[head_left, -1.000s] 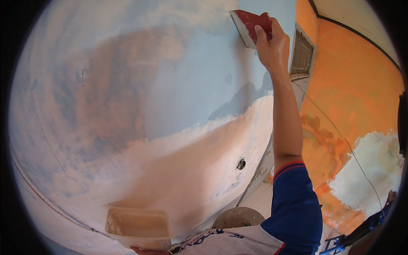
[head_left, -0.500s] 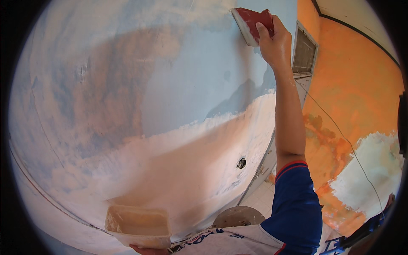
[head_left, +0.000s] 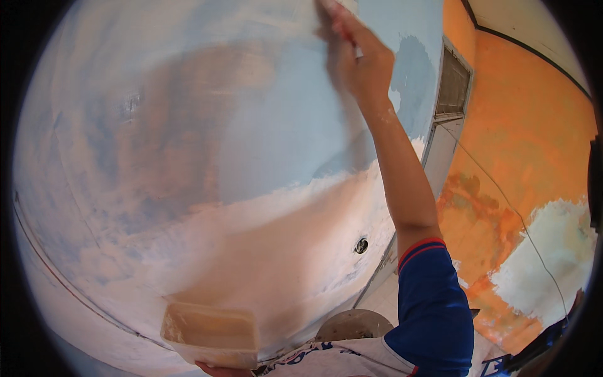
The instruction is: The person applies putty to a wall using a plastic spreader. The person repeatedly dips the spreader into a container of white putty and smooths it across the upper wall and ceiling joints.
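Raised high against the blue-and-pale patched wall (head_left: 276,125), my right hand (head_left: 367,66) is closed round a red putty scraper (head_left: 339,12). The scraper looks narrow and smeared by motion, partly cut off by the upper edge; its blade appears to be at the wall's surface. Low down, my left hand (head_left: 220,370) supports a rectangular, translucent plastic tub (head_left: 210,355) from underneath, and only a few of its fingers show. Pale residue coats the inside of the tub.
A round hole (head_left: 360,245) sits low in the wall. Behind my body is a round grey-brown container (head_left: 355,327) on the tiled floor. To the right stand a door frame with a vent (head_left: 451,81) and an orange wall (head_left: 534,125) crossed by a thin cable (head_left: 527,232).
My right hand has swept the scraper left and upward across the wall, and the scraper has turned edge-on. The tub in my left hand has shifted only slightly right in the picture.
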The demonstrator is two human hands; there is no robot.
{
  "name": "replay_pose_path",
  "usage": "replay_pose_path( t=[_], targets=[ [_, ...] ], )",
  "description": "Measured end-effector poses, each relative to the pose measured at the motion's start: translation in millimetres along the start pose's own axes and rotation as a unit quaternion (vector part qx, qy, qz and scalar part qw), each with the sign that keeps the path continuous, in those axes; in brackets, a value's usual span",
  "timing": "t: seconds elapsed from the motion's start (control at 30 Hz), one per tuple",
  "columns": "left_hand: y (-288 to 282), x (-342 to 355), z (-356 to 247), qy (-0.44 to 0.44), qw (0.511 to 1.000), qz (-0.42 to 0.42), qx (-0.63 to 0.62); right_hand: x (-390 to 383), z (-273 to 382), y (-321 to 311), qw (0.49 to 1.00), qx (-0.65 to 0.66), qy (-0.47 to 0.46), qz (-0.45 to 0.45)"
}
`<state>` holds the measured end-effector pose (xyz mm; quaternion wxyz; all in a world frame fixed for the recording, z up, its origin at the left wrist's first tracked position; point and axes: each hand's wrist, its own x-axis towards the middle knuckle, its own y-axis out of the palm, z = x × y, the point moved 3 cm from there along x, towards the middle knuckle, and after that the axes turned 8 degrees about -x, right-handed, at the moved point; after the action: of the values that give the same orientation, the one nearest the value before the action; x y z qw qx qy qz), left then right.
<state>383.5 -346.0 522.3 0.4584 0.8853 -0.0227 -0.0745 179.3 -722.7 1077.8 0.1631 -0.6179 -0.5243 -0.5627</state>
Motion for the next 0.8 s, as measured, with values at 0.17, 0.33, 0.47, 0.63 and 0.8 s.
replay_pose_path(
  t=[0.17, 0.33, 0.47, 0.63, 0.8],
  targets=[
    [-72.9, 42.3, 21.1, 0.02, 0.989, 0.147, -0.006, -2.1, 11.8, -0.9, 0.992, -0.033, -0.006, 0.118],
    [-19.1, 28.9, -25.8, -0.037, 0.996, 0.046, -0.074, -8.1, 17.5, -5.3, 0.991, -0.027, 0.0, 0.134],
    [-4.8, 28.8, -53.8, -0.043, 0.992, 0.014, -0.119, -39.7, 42.2, -15.7, 0.989, -0.001, 0.035, 0.146],
    [4.2, 28.2, -71.8, -0.108, 0.988, -0.041, -0.102, -49.0, 65.6, -45.6, 0.988, 0.037, 0.073, 0.128],
    [-19.4, 48.9, -73.5, -0.111, 0.983, 0.082, -0.121, -5.5, 22.4, -46.0, 0.994, -0.068, 0.058, 0.057]
  ],
)
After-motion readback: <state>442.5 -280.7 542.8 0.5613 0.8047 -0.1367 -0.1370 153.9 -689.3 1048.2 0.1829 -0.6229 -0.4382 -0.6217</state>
